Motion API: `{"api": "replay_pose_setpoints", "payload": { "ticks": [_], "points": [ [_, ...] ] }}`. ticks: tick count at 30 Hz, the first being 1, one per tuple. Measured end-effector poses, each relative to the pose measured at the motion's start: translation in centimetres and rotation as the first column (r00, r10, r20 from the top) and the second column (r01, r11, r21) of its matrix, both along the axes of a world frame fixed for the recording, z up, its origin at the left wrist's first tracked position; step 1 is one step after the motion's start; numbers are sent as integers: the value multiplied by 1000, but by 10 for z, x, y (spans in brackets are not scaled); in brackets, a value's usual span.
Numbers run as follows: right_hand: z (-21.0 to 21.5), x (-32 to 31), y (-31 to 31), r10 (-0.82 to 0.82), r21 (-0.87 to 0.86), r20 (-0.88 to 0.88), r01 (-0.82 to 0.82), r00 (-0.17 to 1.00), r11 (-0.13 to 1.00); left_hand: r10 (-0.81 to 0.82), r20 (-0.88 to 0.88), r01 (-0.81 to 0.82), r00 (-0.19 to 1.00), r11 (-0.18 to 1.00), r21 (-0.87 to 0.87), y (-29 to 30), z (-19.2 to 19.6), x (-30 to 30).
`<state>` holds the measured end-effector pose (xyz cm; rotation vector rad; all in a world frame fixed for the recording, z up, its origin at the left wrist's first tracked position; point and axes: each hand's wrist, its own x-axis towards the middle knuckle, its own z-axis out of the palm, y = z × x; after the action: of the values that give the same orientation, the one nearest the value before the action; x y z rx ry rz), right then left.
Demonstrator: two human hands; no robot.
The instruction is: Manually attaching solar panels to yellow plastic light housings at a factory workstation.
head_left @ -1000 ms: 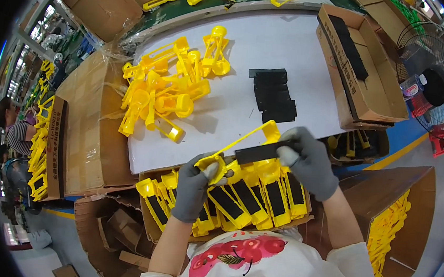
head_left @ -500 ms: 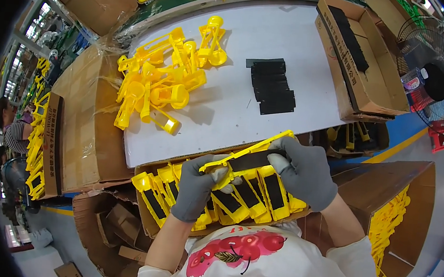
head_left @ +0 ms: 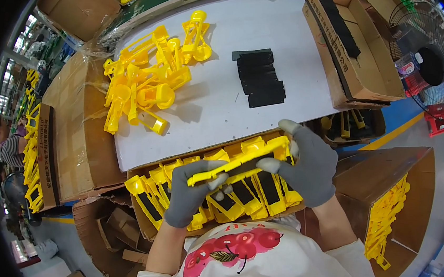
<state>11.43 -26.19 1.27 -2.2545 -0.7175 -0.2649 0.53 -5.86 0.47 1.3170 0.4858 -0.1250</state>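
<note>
Both my hands wear grey gloves and hold one long yellow plastic part (head_left: 238, 160) with a black pad. My left hand (head_left: 190, 196) grips its lower left end; my right hand (head_left: 309, 164) grips its upper right end. The part lies flat just above a cardboard box (head_left: 137, 170) at the table's near edge, which holds a row of several like yellow parts with black pads (head_left: 227, 194). On the white table (head_left: 220, 101) behind lie a heap of loose yellow parts (head_left: 147, 82) and a stack of black pads (head_left: 259, 78).
A long cardboard box with black strips (head_left: 354, 44) stands at the right of the table. Cartons with more yellow parts stand at the right (head_left: 384, 216) and far left (head_left: 33, 148). A fan (head_left: 429, 61) is at the upper right. Another person (head_left: 7, 146) stands at the left edge.
My hands have brought the yellow part down from over the table edge to just above the box of finished parts, closer to my body.
</note>
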Motion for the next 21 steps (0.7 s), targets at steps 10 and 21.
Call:
{"api": "replay_pose_setpoints", "payload": {
  "ticks": [10,21],
  "points": [
    [-48,-69,-50,-8,-125,-463,-56,887,991,-331,-252,357,910,931,68,-19,-10,11],
    [-50,-84,-74,30,-334,-350,-154,936,930,-395,-56,210,917,358,910,-26,-20,42]
  ]
}}
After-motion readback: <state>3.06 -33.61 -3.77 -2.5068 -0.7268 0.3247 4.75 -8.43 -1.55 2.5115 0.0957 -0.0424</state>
